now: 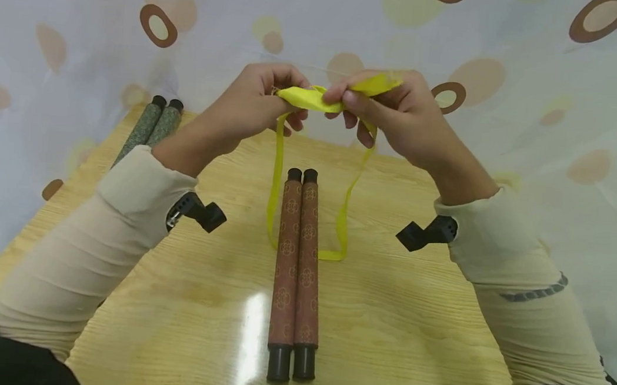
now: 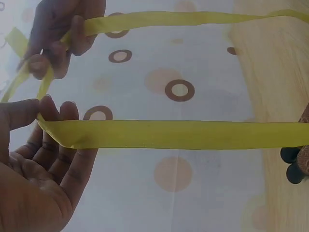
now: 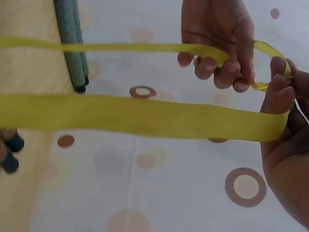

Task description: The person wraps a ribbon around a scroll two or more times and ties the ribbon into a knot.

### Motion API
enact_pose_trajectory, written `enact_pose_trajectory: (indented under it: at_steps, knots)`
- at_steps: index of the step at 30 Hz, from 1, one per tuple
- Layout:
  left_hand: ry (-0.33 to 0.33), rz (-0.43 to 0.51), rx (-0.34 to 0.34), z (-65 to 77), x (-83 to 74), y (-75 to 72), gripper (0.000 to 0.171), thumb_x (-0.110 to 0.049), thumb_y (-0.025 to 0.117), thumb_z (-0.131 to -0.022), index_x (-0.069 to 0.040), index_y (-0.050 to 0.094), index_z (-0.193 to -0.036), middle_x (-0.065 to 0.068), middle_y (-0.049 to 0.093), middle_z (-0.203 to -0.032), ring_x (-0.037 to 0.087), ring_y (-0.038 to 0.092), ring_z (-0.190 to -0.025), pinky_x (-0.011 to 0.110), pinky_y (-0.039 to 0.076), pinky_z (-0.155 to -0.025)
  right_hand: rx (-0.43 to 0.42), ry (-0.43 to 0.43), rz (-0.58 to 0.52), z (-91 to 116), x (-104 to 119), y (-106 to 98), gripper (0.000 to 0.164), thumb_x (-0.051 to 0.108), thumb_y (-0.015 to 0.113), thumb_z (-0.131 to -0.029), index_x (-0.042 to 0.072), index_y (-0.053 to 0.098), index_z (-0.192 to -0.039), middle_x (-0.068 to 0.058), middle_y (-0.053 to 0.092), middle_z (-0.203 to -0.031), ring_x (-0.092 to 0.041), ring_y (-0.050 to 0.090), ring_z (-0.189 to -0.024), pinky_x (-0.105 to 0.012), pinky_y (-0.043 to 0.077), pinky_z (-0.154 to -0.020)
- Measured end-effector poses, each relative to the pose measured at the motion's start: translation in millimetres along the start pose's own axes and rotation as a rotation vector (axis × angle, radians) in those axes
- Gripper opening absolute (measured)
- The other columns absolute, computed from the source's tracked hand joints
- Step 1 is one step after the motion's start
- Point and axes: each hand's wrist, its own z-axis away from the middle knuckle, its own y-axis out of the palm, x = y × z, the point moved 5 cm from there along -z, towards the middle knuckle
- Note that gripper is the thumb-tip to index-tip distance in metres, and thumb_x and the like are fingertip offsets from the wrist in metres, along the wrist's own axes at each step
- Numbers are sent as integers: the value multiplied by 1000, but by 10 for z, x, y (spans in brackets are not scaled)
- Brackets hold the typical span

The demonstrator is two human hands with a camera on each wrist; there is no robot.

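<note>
Above the table's far edge, both hands hold a yellow ribbon point(image 1: 306, 99). My left hand point(image 1: 247, 103) pinches it between thumb and fingers, and my right hand point(image 1: 408, 125) pinches it opposite, with a loose end standing out past the thumb. A small loop of ribbon point(image 3: 270, 48) shows between the hands in the right wrist view. From each hand a length hangs down, and the ribbon passes beneath a reddish-brown patterned scroll point(image 1: 309, 263). This scroll, rolled from both sides into two parallel rolls with black end knobs, lies lengthwise on the table, untouched by the hands.
A green scroll point(image 1: 150, 124) with black knobs lies at the table's far left, partly hidden by the left arm. The light wooden table point(image 1: 396, 315) meets a pale patterned cloth point(image 1: 218, 28) behind it. Each sleeve carries a black camera mount point(image 1: 201, 212).
</note>
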Motion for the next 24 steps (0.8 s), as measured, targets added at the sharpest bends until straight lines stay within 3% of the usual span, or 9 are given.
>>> enact_pose_trajectory:
  at_steps: [5,7,10,15,19,24]
  knots:
    - [-32,158,57,18,-64,20,25,-19,45,-100,0,60,-104,7,63,-81,21,61,-70,29,56,-61,82,-95,610,79,100,22,21,-8,52,-90,0,70,-97,-7,70,-91,-15,54,-73,-29,43,-59]
    - [-42,207,92,22,-82,51,27,-19,42,-102,0,59,-109,6,65,-76,21,62,-69,29,55,-59,79,-145,761,91,128,42,24,-8,50,-90,0,70,-99,-10,70,-94,-19,58,-84,-34,47,-69]
    - [-63,215,161,18,-89,129,28,-18,41,-102,-3,57,-119,5,69,-74,24,64,-71,30,54,-57,46,-218,891,104,158,56,25,-8,48,-90,-3,69,-102,-16,69,-99,-26,60,-94,-41,50,-80]
    - [-83,168,224,18,-65,225,28,-20,44,-100,-2,60,-115,4,71,-80,27,65,-79,34,56,-62,-12,-278,875,151,188,37,20,-7,53,-90,-5,69,-101,-17,69,-100,-27,61,-96,-40,51,-79]
    - [-44,111,168,59,-40,153,26,-23,51,-97,-1,62,-102,10,69,-89,29,64,-84,38,57,-68,-75,-238,712,223,197,-12,21,-9,58,-87,-2,70,-102,-14,70,-99,-20,62,-90,-27,49,-71]
    - [-20,27,99,166,-9,-48,23,-26,54,-95,-4,62,-97,7,67,-97,26,62,-93,37,56,-74,-208,-180,514,353,178,-171,24,-16,56,-85,-6,70,-101,-17,68,-103,-14,60,-85,-16,50,-65]
